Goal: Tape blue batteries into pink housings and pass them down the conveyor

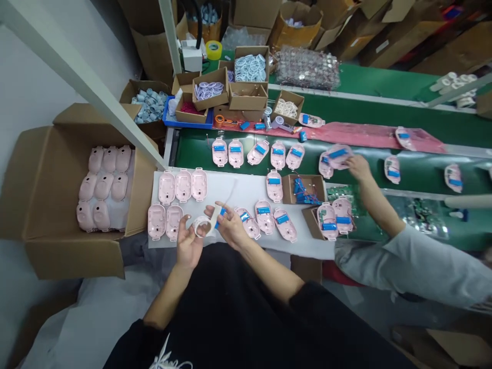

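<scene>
One tape roll (202, 225) sits upright between the two hands, just above the lap; left hand (188, 247) curls its fingers round the roll's near edge and grips it; right hand (232, 228) has thumb and forefinger closed on a white strip (218, 211) running up from the roll; a blue cell (223, 212) shows at those fingertips, though whether it is held cannot be told. Five bare pink shells (175, 197) lie on the white sheet (238, 189) just beyond the left fingers; three shells fitted with cells (269, 218) lie just right of the right fingers; a small box (303, 188) of cells stands further right. Left of the left fingers, well apart, an open carton (38, 179) holds stacked shells. Far right of the right fingers, a co-worker's hand (357, 166) rests on a shell on the green belt (423, 177).
</scene>
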The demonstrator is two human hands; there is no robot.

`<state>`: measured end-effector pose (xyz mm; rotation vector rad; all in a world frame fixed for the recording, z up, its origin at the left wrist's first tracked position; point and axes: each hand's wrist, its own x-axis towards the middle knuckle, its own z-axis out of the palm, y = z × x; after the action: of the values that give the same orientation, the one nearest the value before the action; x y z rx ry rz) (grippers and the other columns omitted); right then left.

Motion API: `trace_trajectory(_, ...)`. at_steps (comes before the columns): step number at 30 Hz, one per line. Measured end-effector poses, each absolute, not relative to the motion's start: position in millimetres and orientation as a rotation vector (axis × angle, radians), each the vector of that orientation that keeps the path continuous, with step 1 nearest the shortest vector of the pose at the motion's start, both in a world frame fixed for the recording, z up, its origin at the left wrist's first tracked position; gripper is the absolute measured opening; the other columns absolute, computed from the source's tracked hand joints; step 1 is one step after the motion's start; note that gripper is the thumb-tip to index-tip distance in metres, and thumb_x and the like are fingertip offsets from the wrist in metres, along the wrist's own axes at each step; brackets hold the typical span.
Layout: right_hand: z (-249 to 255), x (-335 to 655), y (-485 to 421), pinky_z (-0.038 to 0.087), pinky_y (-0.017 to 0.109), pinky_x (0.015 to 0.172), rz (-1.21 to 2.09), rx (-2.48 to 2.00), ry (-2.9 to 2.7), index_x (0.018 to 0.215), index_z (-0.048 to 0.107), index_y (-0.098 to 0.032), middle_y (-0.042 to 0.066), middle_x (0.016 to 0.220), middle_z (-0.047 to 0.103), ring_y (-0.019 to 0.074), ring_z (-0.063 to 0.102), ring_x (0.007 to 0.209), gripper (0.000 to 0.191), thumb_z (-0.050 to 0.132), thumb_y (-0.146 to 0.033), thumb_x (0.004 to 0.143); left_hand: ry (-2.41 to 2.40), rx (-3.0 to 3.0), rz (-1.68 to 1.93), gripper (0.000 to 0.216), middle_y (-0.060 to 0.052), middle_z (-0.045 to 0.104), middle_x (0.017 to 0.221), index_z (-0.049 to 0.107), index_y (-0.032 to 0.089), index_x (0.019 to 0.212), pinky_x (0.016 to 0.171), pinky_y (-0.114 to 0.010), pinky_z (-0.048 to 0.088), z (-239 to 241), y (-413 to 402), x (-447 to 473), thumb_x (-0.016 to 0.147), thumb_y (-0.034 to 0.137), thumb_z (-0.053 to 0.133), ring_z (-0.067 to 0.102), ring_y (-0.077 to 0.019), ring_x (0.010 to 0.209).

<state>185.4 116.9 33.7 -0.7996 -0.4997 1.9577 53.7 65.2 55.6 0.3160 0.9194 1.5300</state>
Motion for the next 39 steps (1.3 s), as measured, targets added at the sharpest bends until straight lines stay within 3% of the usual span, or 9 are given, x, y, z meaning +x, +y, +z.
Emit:
trace_trajectory(4,-1,141,173,0.06,0.044,0.095,2.022,-0.76,-0.535,0.116,0.059,-0.024,0.01,0.117,0.075,0.0282,0.07,0.119,0.061,0.09,-0.05,0.07,1.037,0.213,1.767,0.035,0.005,0.058,0.071,0.071,0.029,0.109,0.091,-0.036,0.05,42,67,14,0.076,0.023,0.082,0.058,-0.013,0.072)
trace_trajectory(8,-44,120,248,0.056,0.038,0.101,1.69,-1.011,-0.733,0.131,0.058,-0.022,0.011,0.131,0.07,0.0228,0.064,0.127,0.058,0.073,-0.056,0.086,1.163,0.079,2.019,0.033,0.006,0.059,0.069,0.074,0.029,0.105,0.092,-0.032,0.051,25,30,-30,0.074,0.021,0.081,0.056,-0.0098,0.07)
trace_trajectory(12,-88,122,319,0.05,0.041,0.105,1.42,-1.434,-1.652,0.148,0.051,-0.019,0.012,0.134,0.069,0.0271,0.063,0.125,0.066,0.072,-0.042,0.09,1.283,-0.053,1.952,0.034,0.005,0.061,0.069,0.075,0.029,0.107,0.094,-0.036,0.053,8,-9,-45,0.074,0.023,0.083,0.06,-0.0124,0.074)
trace_trajectory(15,-110,118,347,0.049,0.042,0.1,1.09,-1.553,-2.428,0.148,0.051,-0.017,0.017,0.131,0.07,0.0324,0.066,0.117,0.06,0.071,-0.036,0.095,1.294,-0.116,1.898,0.036,0.005,0.058,0.066,0.075,0.029,0.11,0.093,-0.039,0.054,-2,-23,-42,0.075,0.024,0.083,0.059,-0.0129,0.07)
trace_trajectory(19,-127,103,359,0.052,0.039,0.094,0.772,-1.459,-2.887,0.142,0.054,-0.015,0.021,0.137,0.065,0.0315,0.067,0.112,0.046,0.057,-0.04,0.103,1.306,-0.202,1.904,0.037,0.004,0.058,0.067,0.076,0.028,0.109,0.092,-0.038,0.055,-12,-25,-41,0.073,0.023,0.084,0.057,-0.0123,0.069)
trace_trajectory(27,-127,87,355,0.051,0.041,0.1,0.616,-1.459,-2.979,0.14,0.055,-0.006,0.026,0.136,0.063,0.0306,0.059,0.128,0.038,0.04,-0.017,0.106,1.377,-0.285,1.854,0.042,0.004,0.057,0.063,0.075,0.027,0.106,0.09,-0.039,0.056,-18,-19,-59,0.065,0.024,0.085,0.056,-0.013,0.067)
trace_trajectory(31,-120,82,355,0.052,0.04,0.097,0.564,-1.487,-2.983,0.135,0.059,-0.004,0.025,0.129,0.067,0.0285,0.065,0.117,0.039,0.034,-0.011,0.106,1.437,-0.258,1.826,0.04,0.004,0.058,0.064,0.075,0.027,0.102,0.086,-0.038,0.057,-21,-14,-67,0.063,0.027,0.087,0.056,-0.0147,0.068)
trace_trajectory(35,-122,89,364,0.039,0.046,0.113,0.527,-1.444,-2.964,0.136,0.059,-0.005,0.022,0.133,0.067,0.0289,0.059,0.127,0.039,0.036,-0.009,0.105,1.408,-0.183,1.814,0.045,0.006,0.056,0.065,0.074,0.027,0.104,0.085,-0.033,0.056,-22,-10,-72,0.062,0.029,0.09,0.052,-0.012,0.067)
trace_trajectory(39,-132,117,340,0.032,0.051,0.118,0.648,-1.509,-2.616,0.147,0.051,-0.016,0.018,0.149,0.057,0.0314,0.046,0.141,0.042,0.049,-0.029,0.106,1.41,-0.189,1.787,0.049,0.005,0.057,0.067,0.074,0.027,0.102,0.079,-0.03,0.056,-27,-9,-71,0.058,0.031,0.093,0.052,-0.0119,0.067)
